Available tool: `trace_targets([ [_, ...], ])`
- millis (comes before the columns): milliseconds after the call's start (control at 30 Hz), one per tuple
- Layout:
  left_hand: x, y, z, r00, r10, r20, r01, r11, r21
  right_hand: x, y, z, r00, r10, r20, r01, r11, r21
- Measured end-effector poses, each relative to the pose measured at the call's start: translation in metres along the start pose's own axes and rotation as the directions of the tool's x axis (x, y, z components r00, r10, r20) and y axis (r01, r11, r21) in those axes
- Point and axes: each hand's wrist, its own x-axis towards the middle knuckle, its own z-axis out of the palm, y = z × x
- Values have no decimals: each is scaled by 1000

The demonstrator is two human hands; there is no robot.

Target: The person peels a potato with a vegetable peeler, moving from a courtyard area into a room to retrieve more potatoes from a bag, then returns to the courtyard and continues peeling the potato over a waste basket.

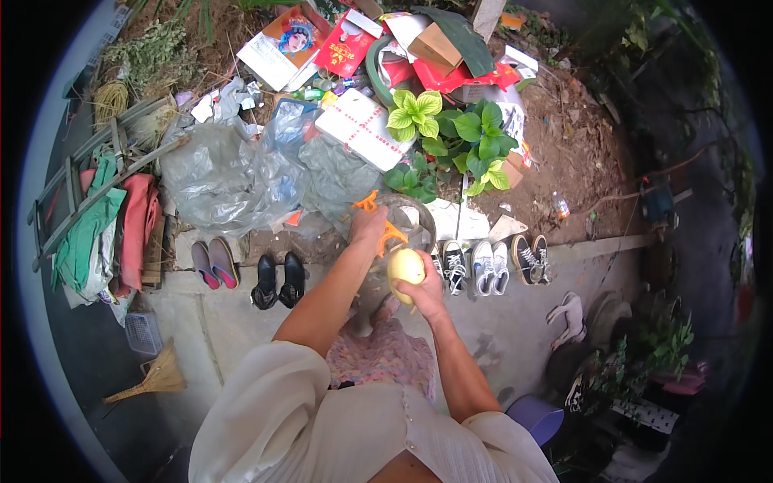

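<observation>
My left hand (368,226) is closed around the handle of an orange peeler (392,235). The peeler's forked head points toward a smooth, pale yellow, rounded fruit or vegetable (405,266); whether they touch I cannot tell. My right hand (430,294) grips that yellow piece from its right and lower side, with the thumb across its front. Behind my hands, near the peeler, is a dark-rimmed round container (429,233), partly hidden.
Black boots (292,280), slippers (216,264) and several sneakers (489,267) line the concrete edge. Beyond lie plastic sheeting (213,181), boxes (366,127) and leafy plants (483,137). A pale dog (568,318) lies at right; a broom (161,374) lies at left.
</observation>
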Motion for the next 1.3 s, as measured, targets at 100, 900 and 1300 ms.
trace_targets([
  [100,6,-3,-4,998,59,36,-64,988,141,1,-11,8,999,21,34,-12,969,-247],
  [900,-92,12,-11,979,200,37,-202,977,69,3,13,6,885,325,335,-447,383,809],
  [1300,9,-18,-21,924,-48,-380,-58,962,-265,-8,1,13,857,278,434,-514,413,751],
])
